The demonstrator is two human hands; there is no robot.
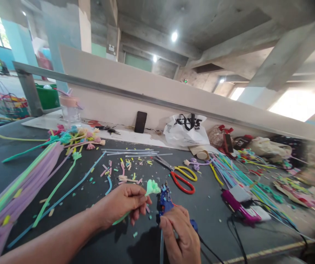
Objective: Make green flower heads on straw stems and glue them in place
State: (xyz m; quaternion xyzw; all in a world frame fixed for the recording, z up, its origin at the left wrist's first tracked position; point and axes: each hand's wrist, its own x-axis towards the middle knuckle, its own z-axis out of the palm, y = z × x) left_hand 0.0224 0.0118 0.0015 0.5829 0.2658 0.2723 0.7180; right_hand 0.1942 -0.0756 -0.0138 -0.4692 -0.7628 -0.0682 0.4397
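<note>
My left hand (123, 205) pinches a pale green chenille stem; its folded flower-like tip (152, 187) sticks up beyond my fingers. My right hand (180, 234) is wrapped round a blue glue gun (164, 201), whose nozzle points up close beside the green tip. Both hands hover just above the dark table (97, 234) near its front edge.
Red-and-yellow scissors (182, 178) lie just beyond the hands. Long pastel stems (22, 183) spread at left, finished stems with flower tips (77, 137) behind them. Cut bits litter the middle. A pink tool (240, 205) with cables lies right. A phone (140, 121), a plastic bag (186, 130) and a jar (70, 110) stand at the back.
</note>
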